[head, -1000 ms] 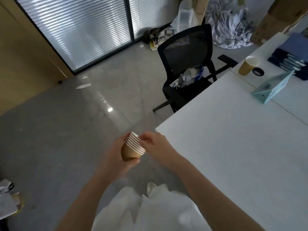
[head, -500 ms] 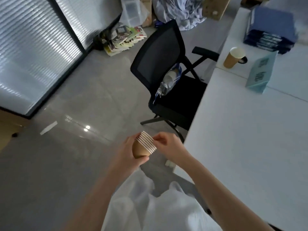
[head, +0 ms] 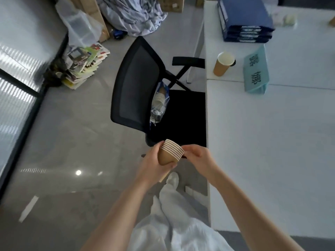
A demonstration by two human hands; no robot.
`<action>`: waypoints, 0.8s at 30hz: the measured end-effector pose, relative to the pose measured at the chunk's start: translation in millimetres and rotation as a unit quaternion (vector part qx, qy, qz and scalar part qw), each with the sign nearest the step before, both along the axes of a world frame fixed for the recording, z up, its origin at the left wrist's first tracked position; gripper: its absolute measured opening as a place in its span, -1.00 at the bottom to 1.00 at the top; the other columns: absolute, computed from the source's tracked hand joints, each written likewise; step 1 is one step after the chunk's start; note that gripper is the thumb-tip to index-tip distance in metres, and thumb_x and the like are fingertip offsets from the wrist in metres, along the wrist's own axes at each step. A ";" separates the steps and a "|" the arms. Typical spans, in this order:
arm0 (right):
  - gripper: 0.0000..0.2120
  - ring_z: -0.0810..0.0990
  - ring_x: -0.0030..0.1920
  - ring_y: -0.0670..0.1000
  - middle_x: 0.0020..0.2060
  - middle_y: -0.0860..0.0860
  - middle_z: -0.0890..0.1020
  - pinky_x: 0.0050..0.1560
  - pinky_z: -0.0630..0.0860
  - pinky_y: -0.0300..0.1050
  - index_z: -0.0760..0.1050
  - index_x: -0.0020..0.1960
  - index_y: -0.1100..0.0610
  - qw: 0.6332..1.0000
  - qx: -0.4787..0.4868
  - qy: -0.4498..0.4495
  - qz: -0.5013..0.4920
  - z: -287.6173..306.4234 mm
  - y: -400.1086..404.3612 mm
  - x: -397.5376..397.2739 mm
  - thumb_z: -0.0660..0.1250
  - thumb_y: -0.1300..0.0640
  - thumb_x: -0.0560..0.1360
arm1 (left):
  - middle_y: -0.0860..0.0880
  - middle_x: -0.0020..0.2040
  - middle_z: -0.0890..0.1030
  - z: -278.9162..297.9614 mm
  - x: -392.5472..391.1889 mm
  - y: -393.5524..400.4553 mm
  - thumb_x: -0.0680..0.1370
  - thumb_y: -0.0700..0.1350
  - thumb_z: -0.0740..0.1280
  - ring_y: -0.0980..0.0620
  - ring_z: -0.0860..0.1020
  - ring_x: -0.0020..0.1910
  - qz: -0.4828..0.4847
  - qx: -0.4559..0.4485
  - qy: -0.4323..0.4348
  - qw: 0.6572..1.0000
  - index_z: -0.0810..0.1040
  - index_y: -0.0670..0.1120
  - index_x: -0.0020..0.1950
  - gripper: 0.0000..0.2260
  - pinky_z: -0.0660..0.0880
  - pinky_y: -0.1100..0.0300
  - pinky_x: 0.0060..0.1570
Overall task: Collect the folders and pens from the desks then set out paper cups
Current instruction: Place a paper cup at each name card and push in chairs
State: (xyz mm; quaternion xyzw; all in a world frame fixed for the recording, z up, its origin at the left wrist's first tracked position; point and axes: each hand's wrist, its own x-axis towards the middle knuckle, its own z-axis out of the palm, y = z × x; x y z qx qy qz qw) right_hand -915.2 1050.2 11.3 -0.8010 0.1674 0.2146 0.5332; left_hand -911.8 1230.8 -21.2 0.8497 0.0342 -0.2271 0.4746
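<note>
My left hand grips a nested stack of several brown paper cups, held tilted over the floor just left of the near white desk. My right hand pinches the rim of the top cup in that stack. One brown paper cup stands upright on the far desk near its left edge. A pile of dark blue folders lies further back on that desk. A plastic bag with more paper cups leans on the seat of the black chair.
A teal name sign lies across the seam between the two desks. The black office chair stands close ahead against the desk edge. Magazines, a clear plastic bin and crumpled cloth lie on the floor further back.
The view has swung right and down, bringing the chair and desks closer. Both hands have stayed on the cup stack, with the right fingers still at the top rim.
</note>
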 end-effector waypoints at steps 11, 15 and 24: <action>-0.78 0.58 0.13 0.01 0.06 0.02 0.63 0.28 0.49 0.05 0.58 -0.04 -0.03 0.985 0.110 0.056 -0.122 -47.9 -33.8 146.1 0.17 0.16 0.61 | 0.10 0.17 0.55 -52.1 133.4 -51.8 0.42 -0.02 0.52 0.19 0.54 0.08 0.081 -0.072 0.096 0.989 0.34 0.08 0.39 -0.40 0.47 0.36 -0.11; -0.79 0.56 0.14 0.01 0.07 0.00 0.62 0.30 0.46 0.09 0.58 0.05 0.00 0.981 0.100 0.075 -0.150 -93.1 -38.6 194.5 0.16 0.10 0.62 | 0.17 0.13 0.56 -98.1 184.5 -71.4 0.38 0.07 0.54 0.21 0.54 0.10 0.088 -0.052 0.090 0.991 0.37 0.10 0.38 -0.37 0.50 0.27 0.04; -0.76 0.59 0.07 0.06 -0.01 0.04 0.64 0.24 0.48 0.06 0.59 0.07 0.05 0.962 0.071 0.137 -0.227 -222.1 -50.6 286.0 0.18 0.03 0.60 | 0.05 0.11 0.59 -231.6 269.8 -109.8 0.37 0.07 0.53 0.10 0.60 0.05 0.071 -0.018 0.111 0.991 0.42 0.01 0.34 -0.41 0.56 0.13 0.07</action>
